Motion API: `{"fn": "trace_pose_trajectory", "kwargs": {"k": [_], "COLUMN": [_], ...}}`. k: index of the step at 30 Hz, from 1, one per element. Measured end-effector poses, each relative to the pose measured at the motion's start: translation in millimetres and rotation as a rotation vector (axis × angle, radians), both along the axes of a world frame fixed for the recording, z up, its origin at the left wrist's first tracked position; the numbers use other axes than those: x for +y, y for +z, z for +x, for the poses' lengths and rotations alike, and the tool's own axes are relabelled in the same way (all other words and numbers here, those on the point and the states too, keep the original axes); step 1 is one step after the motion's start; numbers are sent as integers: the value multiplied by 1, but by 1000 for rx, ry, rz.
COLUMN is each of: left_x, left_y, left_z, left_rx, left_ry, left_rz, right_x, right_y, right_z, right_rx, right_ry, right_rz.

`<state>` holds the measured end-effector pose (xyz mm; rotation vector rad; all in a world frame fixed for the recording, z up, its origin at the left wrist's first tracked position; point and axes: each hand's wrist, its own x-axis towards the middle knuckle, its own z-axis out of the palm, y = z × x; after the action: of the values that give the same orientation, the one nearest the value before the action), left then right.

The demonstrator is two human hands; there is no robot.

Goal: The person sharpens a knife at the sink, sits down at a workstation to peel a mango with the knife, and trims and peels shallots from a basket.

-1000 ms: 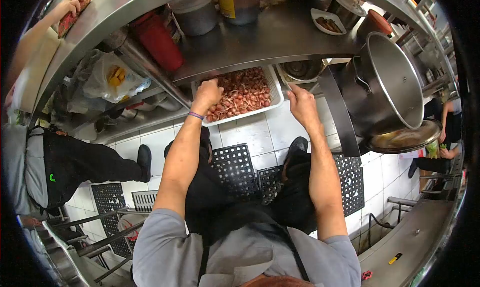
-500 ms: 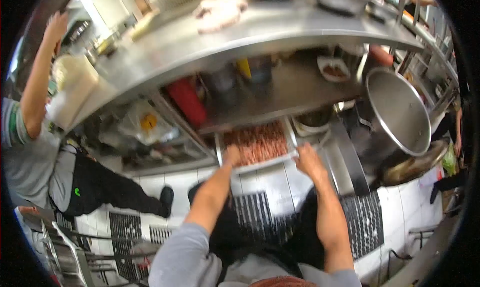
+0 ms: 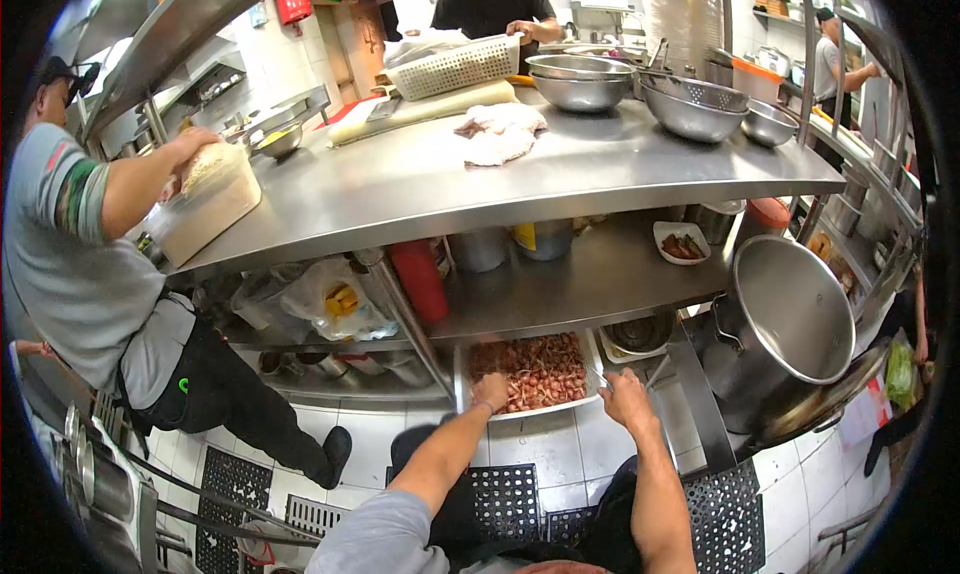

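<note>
A white tub [image 3: 540, 411] filled with small red shallots [image 3: 545, 379] sits low in front of me, partly under the lower steel shelf. My left hand [image 3: 490, 392] is at the tub's near left part, over the shallots, with its fingers curled; what they hold, if anything, is hidden. Just outside the tub's right rim is my right hand [image 3: 627, 399], closed around a small thing with a pale, thin end pointing at the tub. I cannot make out its kind.
A steel counter [image 3: 400, 224] carries metal bowls [image 3: 585, 84], a pale cloth [image 3: 500, 134] and a perforated basket [image 3: 460, 66]. A big steel pot [image 3: 795, 309] stands at right. One co-worker [image 3: 90, 224] handles a container [image 3: 215, 199] at left; another [image 3: 495, 9] stands behind the counter.
My view has tilted up and steadied, so the counter top and co-workers show more fully. Both my hands stay near the tub, lower in the picture.
</note>
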<state>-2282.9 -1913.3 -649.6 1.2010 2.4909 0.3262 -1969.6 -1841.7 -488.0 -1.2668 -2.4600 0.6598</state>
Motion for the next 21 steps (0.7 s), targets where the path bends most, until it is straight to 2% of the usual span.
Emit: {"fn": "trace_pose_trajectory", "kwargs": {"k": [5, 6, 8, 9, 10, 11, 13, 14, 18, 21], "left_x": [11, 21, 20, 12, -1, -6, -9, -6, -11, -6], "left_y": [26, 34, 44, 77, 128, 138, 144, 126, 120, 120], "left_z": [1, 1, -1, 9, 27, 33, 35, 32, 32, 31], "left_rx": [-10, 31, -270, -424, -650, -729, -887, -919, -1281, -1423], "left_ry": [48, -46, -136, -182, -86, -110, -154, -175, 41, 76], "left_rz": [67, 125, 242, 298, 247, 286, 374, 441, 403, 435], "right_x": [6, 6, 4, 1, 0, -1, 1, 2, 3, 3], "right_y": [-22, -21, -15, -11, -10, -9, -11, -15, -15, -16], "right_z": [-1, -2, -3, -4, -5, -5, -7, -7, -7, -8], "right_rx": [41, 51, 52, 50, 57, 63, 72, 76, 118, 126], "right_ry": [14, 18, 21, 21, 20, 20, 27, 32, 62, 32], "right_rz": [82, 120, 91, 73, 67, 62, 67, 76, 103, 151]}}
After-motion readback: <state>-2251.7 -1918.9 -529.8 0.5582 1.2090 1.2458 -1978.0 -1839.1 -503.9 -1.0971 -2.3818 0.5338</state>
